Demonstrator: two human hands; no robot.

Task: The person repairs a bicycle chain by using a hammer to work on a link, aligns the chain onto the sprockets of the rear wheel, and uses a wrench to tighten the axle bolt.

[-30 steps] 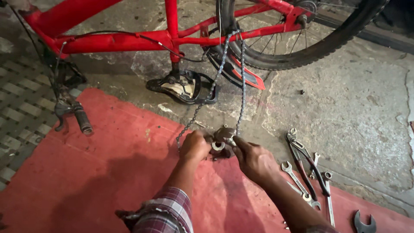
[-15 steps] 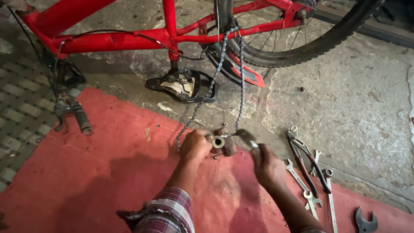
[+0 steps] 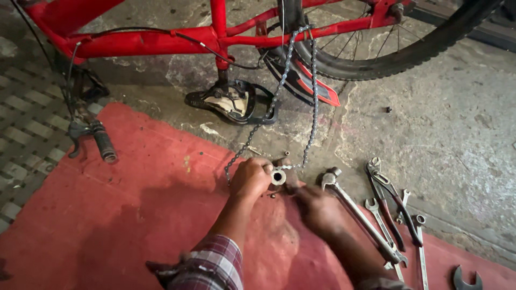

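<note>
A small metal hub part (image 3: pixel 279 176) with a round bore is grasped by the left hand (image 3: pixel 250 178) just below the middle of the frame, over the red mat (image 3: pixel 134 215). The right hand (image 3: pixel 318 210) lies blurred just to the lower right of it; whether it is clenched or released cannot be told. A bicycle chain (image 3: pixel 279 96) hangs in a loop from the upturned red bicycle frame (image 3: pixel 215 37) at the top and drops down to the hub part. A black saddle (image 3: pixel 234 102) rests on the concrete above the hands, with a handlebar grip (image 3: pixel 102 144) at the left. Spanners and pliers (image 3: pixel 387 209) are spread at the lower right, an adjustable wrench (image 3: pixel 355 212) lying nearest the right hand.
</note>
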